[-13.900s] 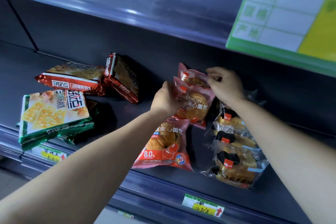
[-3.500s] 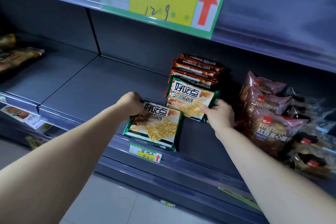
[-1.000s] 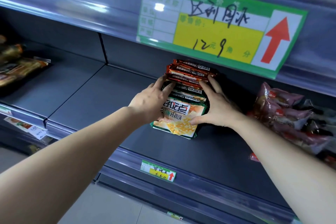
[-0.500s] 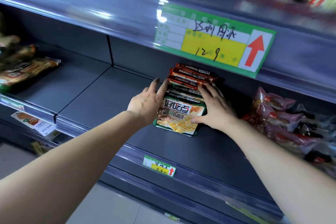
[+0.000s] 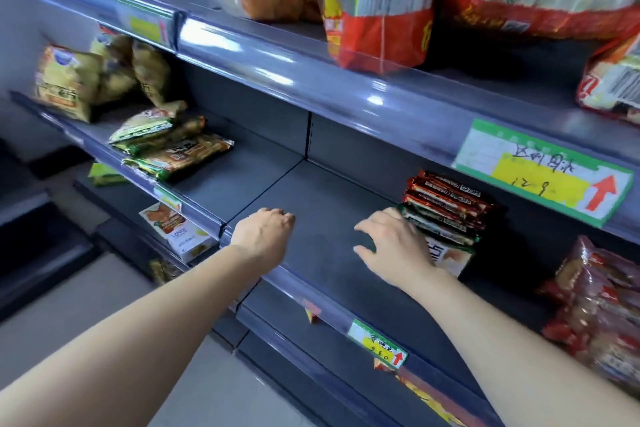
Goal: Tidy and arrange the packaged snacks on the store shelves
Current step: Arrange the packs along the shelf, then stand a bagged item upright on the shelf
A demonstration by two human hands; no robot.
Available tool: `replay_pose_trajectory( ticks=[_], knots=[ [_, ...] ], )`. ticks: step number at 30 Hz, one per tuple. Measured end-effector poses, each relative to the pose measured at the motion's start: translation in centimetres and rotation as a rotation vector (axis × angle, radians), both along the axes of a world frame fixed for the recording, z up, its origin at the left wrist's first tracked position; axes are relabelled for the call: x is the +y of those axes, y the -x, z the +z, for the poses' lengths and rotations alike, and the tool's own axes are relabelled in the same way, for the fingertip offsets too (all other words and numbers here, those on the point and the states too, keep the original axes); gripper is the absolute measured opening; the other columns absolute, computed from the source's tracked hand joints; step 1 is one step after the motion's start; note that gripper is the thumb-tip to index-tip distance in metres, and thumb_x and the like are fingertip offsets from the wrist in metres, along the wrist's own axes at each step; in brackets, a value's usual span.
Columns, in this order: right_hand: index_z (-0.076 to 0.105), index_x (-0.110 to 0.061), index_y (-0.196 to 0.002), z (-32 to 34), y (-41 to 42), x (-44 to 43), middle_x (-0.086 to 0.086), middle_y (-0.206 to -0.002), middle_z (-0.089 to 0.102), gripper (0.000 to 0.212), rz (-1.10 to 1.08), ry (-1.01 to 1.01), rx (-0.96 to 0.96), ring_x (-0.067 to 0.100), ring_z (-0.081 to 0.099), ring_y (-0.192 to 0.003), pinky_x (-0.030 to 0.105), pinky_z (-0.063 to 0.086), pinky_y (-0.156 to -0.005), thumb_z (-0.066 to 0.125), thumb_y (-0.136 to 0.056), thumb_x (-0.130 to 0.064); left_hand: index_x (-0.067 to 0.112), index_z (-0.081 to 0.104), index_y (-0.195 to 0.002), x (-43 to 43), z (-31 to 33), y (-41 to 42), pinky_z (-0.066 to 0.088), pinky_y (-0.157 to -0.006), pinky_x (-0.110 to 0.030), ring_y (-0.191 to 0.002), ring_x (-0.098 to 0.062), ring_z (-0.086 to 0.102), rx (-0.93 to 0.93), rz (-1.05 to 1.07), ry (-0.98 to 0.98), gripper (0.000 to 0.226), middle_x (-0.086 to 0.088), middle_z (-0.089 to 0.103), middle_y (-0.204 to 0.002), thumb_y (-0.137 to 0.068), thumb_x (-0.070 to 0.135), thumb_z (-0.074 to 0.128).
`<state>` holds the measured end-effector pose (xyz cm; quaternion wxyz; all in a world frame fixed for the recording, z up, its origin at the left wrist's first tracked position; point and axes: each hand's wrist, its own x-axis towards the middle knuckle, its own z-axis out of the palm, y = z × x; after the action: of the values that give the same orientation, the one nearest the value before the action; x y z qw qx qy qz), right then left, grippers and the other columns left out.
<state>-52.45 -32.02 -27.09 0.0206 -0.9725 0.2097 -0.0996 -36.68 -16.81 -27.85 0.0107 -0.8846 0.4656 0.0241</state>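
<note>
A neat stack of flat biscuit packs [image 5: 446, 210], red ones on top and green ones below, sits on the dark middle shelf [image 5: 311, 204]. My right hand [image 5: 394, 243] hovers just left of the stack's front corner, fingers spread and holding nothing. My left hand [image 5: 263, 234] floats over bare shelf further left, fingers loosely curled, also holding nothing. Pink red-bean bread bags [image 5: 595, 308] lie at the far right of the same shelf. Loose green and brown snack packs [image 5: 173, 149] lie jumbled on the shelf section to the left.
Large red and clear bread bags [image 5: 377, 3] stand on the shelf above. A green-and-yellow price card [image 5: 543, 172] with a red arrow hangs from that shelf's edge. A small price tag [image 5: 379, 345] marks the middle shelf's rail. Yellow-brown bags [image 5: 90, 80] sit far left. A boxed snack [image 5: 176, 232] lies below.
Both hands have let go of the biscuit stack and drawn back to the left. The camera has swung left and up, bringing the left shelf section and upper shelf into view.
</note>
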Motion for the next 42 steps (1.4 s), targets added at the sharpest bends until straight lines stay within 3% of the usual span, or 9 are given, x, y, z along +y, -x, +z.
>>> replay_pose_trajectory(
  ticks=[3, 11, 16, 27, 31, 35, 38, 40, 42],
  knots=[
    [0.058, -0.026, -0.121, -0.5, -4.0, 1.9, -0.004, -0.117, 0.057, 0.037, -0.003, -0.014, 0.126, 0.019, 0.042, -0.121, 0.032, 0.042, -0.093, 0.058, -0.088, -0.042, 0.013, 0.054, -0.106, 2.9, 0.0, -3.6, 0.042, -0.065, -0.032, -0.106, -0.025, 0.057, -0.005, 0.052, -0.035, 0.018, -0.004, 0.059, -0.105, -0.089, 0.011, 0.057],
    [0.058, -0.028, -0.122, -1.4, -16.4, 6.8, -0.006, -0.118, 0.057, 0.035, -0.024, -0.103, 0.177, 0.017, 0.041, -0.122, 0.032, 0.043, -0.091, 0.057, -0.089, -0.042, 0.012, 0.058, -0.101, 9.9, 0.3, -15.6, 0.043, -0.062, -0.032, -0.101, -0.027, 0.058, -0.055, 0.135, -0.052, 0.012, -0.005, 0.058, -0.100, -0.089, 0.011, 0.058],
    [0.059, -0.028, -0.121, -2.1, -23.2, 9.1, -0.006, -0.119, 0.058, 0.037, -0.022, -0.146, 0.190, 0.017, 0.042, -0.122, 0.031, 0.043, -0.090, 0.058, -0.088, -0.045, 0.017, 0.061, -0.109, 12.4, -1.2, -22.8, 0.055, -0.073, -0.036, -0.102, -0.024, 0.058, -0.063, 0.167, -0.018, 0.020, -0.001, 0.059, -0.099, -0.089, 0.015, 0.058],
    [0.061, -0.029, -0.119, -3.4, -36.9, 8.8, -0.004, -0.118, 0.060, 0.037, -0.005, -0.219, 0.227, 0.018, 0.044, -0.121, 0.031, 0.044, -0.091, 0.058, -0.087, -0.047, 0.019, 0.063, -0.109, 11.3, -0.9, -35.2, 0.056, -0.070, -0.036, -0.098, -0.022, 0.057, -0.127, 0.170, 0.038, 0.022, 0.001, 0.060, -0.100, -0.089, 0.017, 0.054],
    [0.065, -0.024, -0.107, -3.4, -41.0, 7.8, 0.000, -0.111, 0.063, 0.031, -0.004, -0.233, 0.228, 0.023, 0.050, -0.115, 0.031, 0.045, -0.084, 0.060, -0.085, -0.046, 0.016, 0.056, -0.105, 10.1, 0.5, -38.5, 0.046, -0.063, -0.034, -0.100, -0.024, 0.056, -0.107, 0.221, 0.113, 0.019, -0.002, 0.056, -0.103, -0.086, 0.017, 0.053],
    [0.066, -0.020, -0.111, -3.3, -44.4, 7.6, 0.005, -0.115, 0.064, 0.026, -0.068, -0.380, 0.156, 0.027, 0.057, -0.107, 0.028, 0.044, -0.078, 0.056, -0.089, -0.032, 0.013, 0.049, -0.106, 9.5, -0.9, -42.5, 0.045, -0.073, -0.038, -0.105, -0.031, 0.054, 0.063, 0.413, 0.257, 0.019, -0.008, 0.053, -0.107, -0.091, 0.025, 0.048],
    [0.062, -0.005, -0.120, -2.7, -46.7, 8.2, 0.008, -0.112, 0.061, 0.032, -0.181, -0.791, 0.028, 0.022, 0.054, -0.100, 0.020, 0.035, -0.074, 0.045, -0.098, -0.020, 0.008, 0.053, -0.112, 8.7, -2.4, -45.5, 0.045, -0.087, -0.038, -0.109, -0.034, 0.055, 0.368, 0.569, 0.185, 0.046, -0.016, 0.057, -0.117, -0.096, 0.049, 0.039],
    [0.054, -0.004, -0.130, -2.5, -48.0, 8.5, 0.012, -0.127, 0.056, 0.051, -0.325, -1.003, 0.002, 0.023, 0.051, -0.113, 0.026, 0.039, -0.089, 0.038, -0.100, -0.041, 0.006, 0.057, -0.114, 8.2, -2.9, -46.9, 0.044, -0.084, -0.034, -0.103, -0.032, 0.058, 0.533, 0.581, 0.125, 0.065, -0.016, 0.062, -0.114, -0.093, 0.063, 0.035],
    [0.042, -0.012, -0.142, -3.2, -49.3, 8.6, 0.008, -0.145, 0.042, 0.079, -0.453, -1.185, 0.001, 0.025, 0.041, -0.131, 0.036, 0.034, -0.108, 0.033, -0.088, -0.069, 0.008, 0.062, -0.106, 8.2, -3.1, -48.1, 0.044, -0.075, -0.029, -0.090, -0.027, 0.060, 0.718, 0.585, 0.177, 0.065, -0.011, 0.063, -0.103, -0.088, 0.067, 0.042]
  ],
)
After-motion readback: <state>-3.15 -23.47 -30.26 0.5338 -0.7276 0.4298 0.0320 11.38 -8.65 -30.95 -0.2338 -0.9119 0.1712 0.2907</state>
